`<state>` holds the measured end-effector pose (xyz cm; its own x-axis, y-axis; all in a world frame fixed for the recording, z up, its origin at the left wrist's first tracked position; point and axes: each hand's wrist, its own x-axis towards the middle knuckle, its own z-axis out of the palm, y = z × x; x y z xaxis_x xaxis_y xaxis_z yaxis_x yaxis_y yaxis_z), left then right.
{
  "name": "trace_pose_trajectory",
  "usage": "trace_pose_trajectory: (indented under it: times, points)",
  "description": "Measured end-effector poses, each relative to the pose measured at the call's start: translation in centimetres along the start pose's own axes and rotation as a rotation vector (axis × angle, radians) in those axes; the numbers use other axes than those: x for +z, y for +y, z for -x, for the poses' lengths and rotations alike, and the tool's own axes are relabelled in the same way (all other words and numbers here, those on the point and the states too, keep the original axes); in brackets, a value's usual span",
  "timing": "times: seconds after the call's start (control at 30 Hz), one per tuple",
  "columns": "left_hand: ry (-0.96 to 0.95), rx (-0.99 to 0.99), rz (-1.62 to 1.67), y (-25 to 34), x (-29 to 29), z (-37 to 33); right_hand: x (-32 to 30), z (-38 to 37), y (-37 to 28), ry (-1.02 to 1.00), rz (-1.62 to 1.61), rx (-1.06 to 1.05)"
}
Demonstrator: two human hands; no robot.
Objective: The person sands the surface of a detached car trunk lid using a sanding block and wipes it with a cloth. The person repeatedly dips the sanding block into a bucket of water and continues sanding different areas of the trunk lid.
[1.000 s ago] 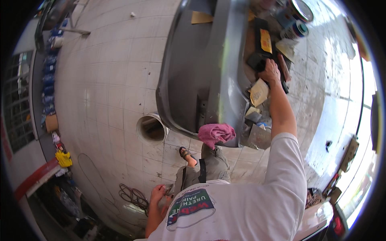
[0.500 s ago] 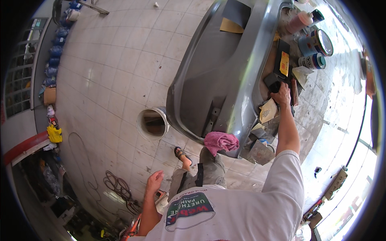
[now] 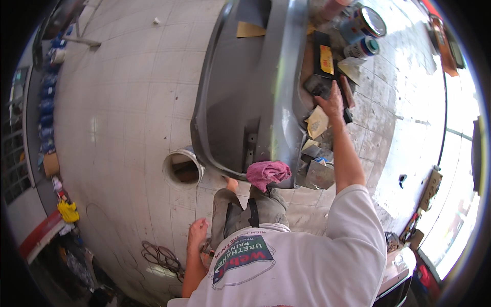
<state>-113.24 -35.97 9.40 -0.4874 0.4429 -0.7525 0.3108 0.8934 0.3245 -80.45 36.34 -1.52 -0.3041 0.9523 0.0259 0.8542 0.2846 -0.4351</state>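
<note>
My right hand (image 3: 331, 103) reaches past the bumper's right side, thumb and fingers apart, beside a dark block (image 3: 318, 86). Whether it touches the block I cannot tell. Close by are a black sanding block with a yellow label (image 3: 326, 60), a reddish-brown bar (image 3: 347, 92) and a worn tan sheet of sandpaper (image 3: 317, 123). Nothing shows in my left hand (image 3: 197, 233), held loosely beside my lap with its fingers slightly bent. A grey car bumper (image 3: 230, 97) extends away in front of me, with a crumpled pink cloth (image 3: 267, 174) over its near end.
Left of the bumper a white bucket (image 3: 169, 169) stands on the tiled floor. Paint cans (image 3: 363, 47) are at the far right. Folded dark and tan sandpaper (image 3: 250, 29) lies on the bumper's far part. A coiled hose (image 3: 162, 259) rests at the lower left.
My right hand has opened out beside the dark block, its fingers straighter than before. My left hand's fingers have bent a little. The whole view has shifted, so the bumper appears further left.
</note>
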Motion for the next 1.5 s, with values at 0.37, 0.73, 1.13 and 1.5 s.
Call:
trace_pose_trajectory:
  times: [0.37, 0.73, 1.13, 1.5]
  points:
    - [-0.273, 0.545, 0.759, 42.6, -14.9, -30.4, -9.8, 30.8, -26.4, -0.305, -0.563, -0.078]
    - [-0.306, 0.374, 1.037, 68.2, -16.0, -44.5, -10.4, 39.2, -31.0, -0.229, -0.539, 0.601]
    - [-0.164, 0.751, 1.214, 40.8, -22.1, -19.0, -9.7, 21.2, -34.9, -0.231, -1.643, 0.564]
    - [0.111, 0.926, 0.75, 23.3, -21.9, -2.0, -11.9, 27.6, -37.6, -0.41, -1.88, 0.38]
